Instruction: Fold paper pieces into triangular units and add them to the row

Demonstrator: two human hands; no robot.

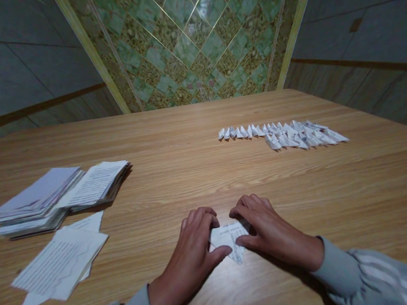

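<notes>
A small piece of printed white paper, folded to a triangle, lies on the wooden table with its point toward me. My left hand grips its left side, thumb on top near the middle and fingers curled at the far edge. On the other side my right hand holds the right part, its thumb pressing the face and its curled fingers at the far right corner. The fingertips partly hide the paper's upper corners.
At the left lie an open stack of papers and several loose written sheets. Two rows of small folded paper shapes stand at the back right of the table. A tiled wall rises behind.
</notes>
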